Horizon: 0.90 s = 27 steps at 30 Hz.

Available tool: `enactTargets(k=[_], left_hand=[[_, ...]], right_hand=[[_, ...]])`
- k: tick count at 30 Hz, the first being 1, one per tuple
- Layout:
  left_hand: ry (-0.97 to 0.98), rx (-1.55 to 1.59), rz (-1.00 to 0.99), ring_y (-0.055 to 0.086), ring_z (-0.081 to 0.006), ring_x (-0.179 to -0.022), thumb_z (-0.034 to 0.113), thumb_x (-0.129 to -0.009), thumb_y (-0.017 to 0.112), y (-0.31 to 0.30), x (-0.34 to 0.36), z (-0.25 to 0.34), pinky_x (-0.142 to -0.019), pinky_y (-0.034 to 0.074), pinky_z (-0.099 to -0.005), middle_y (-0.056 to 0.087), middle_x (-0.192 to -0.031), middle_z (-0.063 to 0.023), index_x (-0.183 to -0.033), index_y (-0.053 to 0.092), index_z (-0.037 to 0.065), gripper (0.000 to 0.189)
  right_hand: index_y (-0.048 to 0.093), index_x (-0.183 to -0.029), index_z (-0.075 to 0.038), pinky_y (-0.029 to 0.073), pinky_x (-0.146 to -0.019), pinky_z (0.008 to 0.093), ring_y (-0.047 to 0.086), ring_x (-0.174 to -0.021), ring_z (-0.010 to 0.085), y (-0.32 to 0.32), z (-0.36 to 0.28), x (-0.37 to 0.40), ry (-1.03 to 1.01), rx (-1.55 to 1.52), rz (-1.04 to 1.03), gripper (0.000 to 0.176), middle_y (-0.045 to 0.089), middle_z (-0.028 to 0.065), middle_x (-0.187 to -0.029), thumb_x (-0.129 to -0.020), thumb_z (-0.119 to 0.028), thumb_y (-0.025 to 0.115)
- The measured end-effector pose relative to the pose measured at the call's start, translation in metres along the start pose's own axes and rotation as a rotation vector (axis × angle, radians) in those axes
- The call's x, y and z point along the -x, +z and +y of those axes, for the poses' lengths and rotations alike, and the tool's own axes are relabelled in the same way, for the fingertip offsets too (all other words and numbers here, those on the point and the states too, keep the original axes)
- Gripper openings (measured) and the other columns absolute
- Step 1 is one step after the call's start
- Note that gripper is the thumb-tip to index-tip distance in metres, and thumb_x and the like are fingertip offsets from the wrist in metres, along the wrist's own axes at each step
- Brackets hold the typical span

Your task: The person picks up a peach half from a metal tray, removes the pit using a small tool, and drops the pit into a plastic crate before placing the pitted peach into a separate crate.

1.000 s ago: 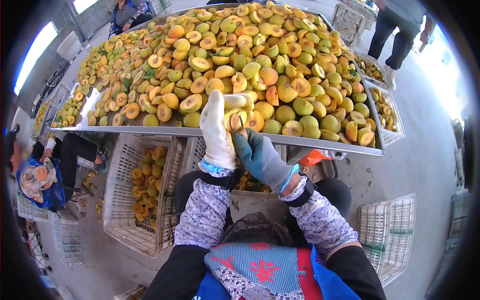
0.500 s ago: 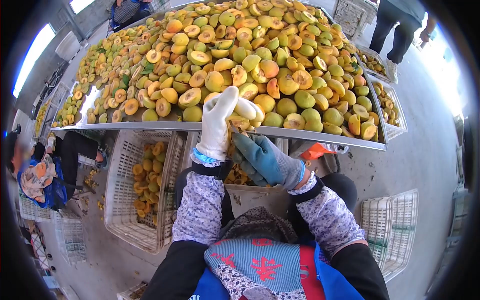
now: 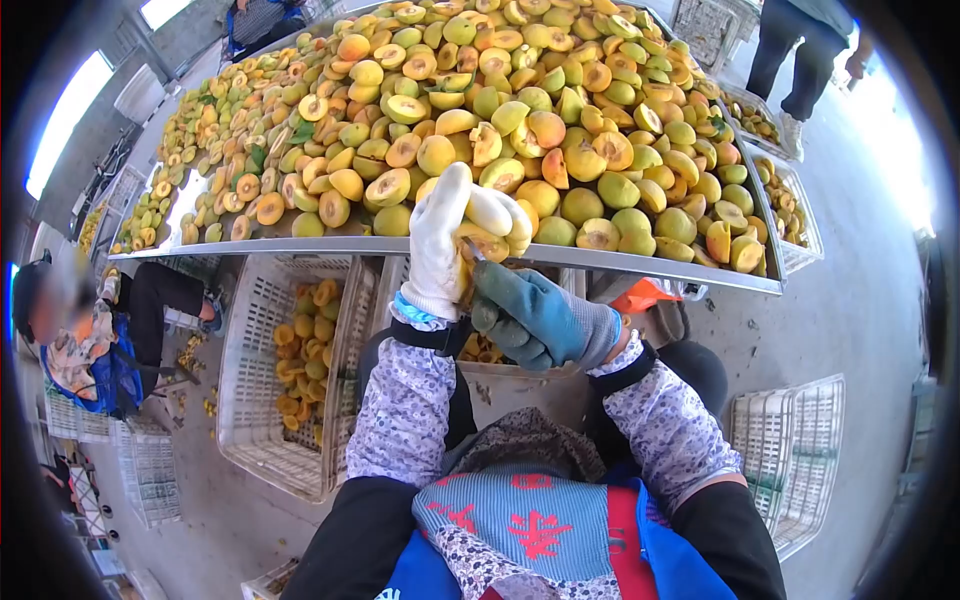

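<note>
Head view: the left hand, in a white glove, is closed around a halved fruit, which is held at frame centre, just over the table rim. At 5 o'clock of the fruit, the right hand, in a teal glove, is clenched into a fist. A thin blade is seen rising from the fist to the fruit; its handle is hidden. The fruit pile is heaped on the table from 10 to 2 o'clock, whole and halved pieces mixed. A white crate with orange halves is set under the rim at 8 o'clock. A seated person is seen at 9 o'clock.
</note>
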<state>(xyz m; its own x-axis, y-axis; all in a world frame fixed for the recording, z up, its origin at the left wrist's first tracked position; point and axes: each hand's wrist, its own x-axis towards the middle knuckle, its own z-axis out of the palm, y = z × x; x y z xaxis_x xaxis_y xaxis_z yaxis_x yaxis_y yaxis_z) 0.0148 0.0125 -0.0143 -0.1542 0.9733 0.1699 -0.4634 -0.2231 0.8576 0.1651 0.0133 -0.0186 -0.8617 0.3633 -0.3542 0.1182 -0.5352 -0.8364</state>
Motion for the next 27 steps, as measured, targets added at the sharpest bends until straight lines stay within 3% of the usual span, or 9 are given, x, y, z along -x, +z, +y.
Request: enactTargets(k=[3,6,9,10,13,17,22,25,27], left_hand=[[-0.044,0.192,-0.062,0.044,-0.0208,-0.051,0.044,-0.108,0.034,-0.004,-0.005,-0.004,-0.054,0.047,-0.0371,0.041,-0.056,-0.0062,-0.062,0.038,0.014,0.056],[-0.017,0.272,-0.072,0.045,-0.0202,-0.054,0.043,-0.107,0.039,-0.006,-0.007,-0.01,-0.053,0.046,-0.0373,0.04,-0.06,-0.0028,-0.064,0.039,0.017,0.051],[0.01,0.503,0.251,0.054,-0.0219,-0.063,0.044,-0.105,0.047,-0.021,-0.015,0.005,-0.056,0.049,-0.0384,0.05,-0.068,-0.0033,-0.069,0.046,0.016,0.045],[0.11,0.415,0.302,0.059,-0.0234,-0.068,0.044,-0.105,0.047,-0.036,-0.013,0.013,-0.061,0.052,-0.0403,0.059,-0.077,-0.0083,-0.078,0.051,0.012,0.043],[0.289,-0.069,0.579,0.07,-0.0276,-0.074,0.046,-0.104,0.051,-0.073,0.014,0.064,-0.065,0.06,-0.0378,0.071,-0.091,-0.0161,-0.097,0.062,0.001,0.047],[0.059,-0.969,0.785,0.072,-0.0249,-0.082,0.037,-0.097,0.064,-0.18,0.045,0.101,-0.074,0.055,-0.0314,0.075,-0.098,-0.0157,-0.103,0.072,-0.005,0.044],[0.394,-1.318,0.675,0.07,-0.031,-0.101,0.034,-0.093,0.067,-0.125,0.015,0.086,-0.091,0.052,-0.0374,0.075,-0.104,-0.0183,-0.107,0.073,-0.001,0.038],[-0.082,-1.547,0.586,0.065,-0.0358,-0.116,0.055,-0.086,0.064,-0.091,-0.038,0.062,-0.1,0.048,-0.0398,0.07,-0.119,-0.0227,-0.127,0.065,0.003,0.067],[-0.271,-1.718,0.454,0.063,-0.0377,-0.117,0.051,-0.084,0.063,-0.099,-0.068,0.03,-0.098,0.049,-0.0448,0.068,-0.122,-0.0227,-0.127,0.064,0.004,0.064]], right_hand=[[0.058,-0.089,-0.006,0.028,-0.037,0.02,0.036,-0.042,0.0046,-0.003,0.01,-0.006,0.025,-0.27,-0.146,0.053,0.041,-0.0056,-0.059,-0.106,-0.053,0.04],[0.061,-0.088,-0.004,0.036,-0.038,0.0286,0.043,-0.043,0.0095,-0.001,0.014,-0.011,-0.047,-0.044,0.024,0.055,0.048,-0.0039,-0.062,-0.105,-0.053,0.042],[0.064,-0.09,0.0,0.049,-0.05,0.0378,0.061,-0.053,0.0239,-0.014,0.056,-0.033,-0.468,0.655,0.365,0.055,0.063,0.0071,-0.068,-0.104,-0.05,0.048],[0.067,-0.093,0.001,0.054,-0.07,0.0469,0.07,-0.077,0.0397,-0.02,0.059,-0.027,-0.382,0.956,0.448,0.048,0.071,0.0215,-0.083,-0.102,-0.043,0.053],[0.068,-0.096,-0.001,0.054,-0.077,0.0495,0.067,-0.087,0.044,-0.017,0.058,-0.011,-0.159,1.261,0.57,0.04,0.07,0.0272,-0.089,-0.099,-0.04,0.058],[0.067,-0.099,-0.003,0.052,-0.075,0.0536,0.068,-0.084,0.0446,-0.013,0.049,-0.013,-0.131,1.269,0.681,0.038,0.07,0.0257,-0.086,-0.098,-0.04,0.059],[0.066,-0.099,-0.004,0.052,-0.072,0.053,0.067,-0.08,0.0451,-0.007,0.052,-0.02,-0.235,1.206,0.636,0.035,0.069,0.0258,-0.082,-0.097,-0.039,0.062],[0.067,-0.099,-0.004,0.053,-0.073,0.0528,0.067,-0.08,0.0445,-0.007,0.05,-0.018,-0.261,1.179,0.577,0.033,0.069,0.0253,-0.083,-0.097,-0.037,0.062],[0.067,-0.1,-0.005,0.052,-0.072,0.0527,0.067,-0.08,0.0441,-0.009,0.051,-0.017,-0.317,1.146,0.575,0.03,0.069,0.0249,-0.082,-0.097,-0.035,0.063]])
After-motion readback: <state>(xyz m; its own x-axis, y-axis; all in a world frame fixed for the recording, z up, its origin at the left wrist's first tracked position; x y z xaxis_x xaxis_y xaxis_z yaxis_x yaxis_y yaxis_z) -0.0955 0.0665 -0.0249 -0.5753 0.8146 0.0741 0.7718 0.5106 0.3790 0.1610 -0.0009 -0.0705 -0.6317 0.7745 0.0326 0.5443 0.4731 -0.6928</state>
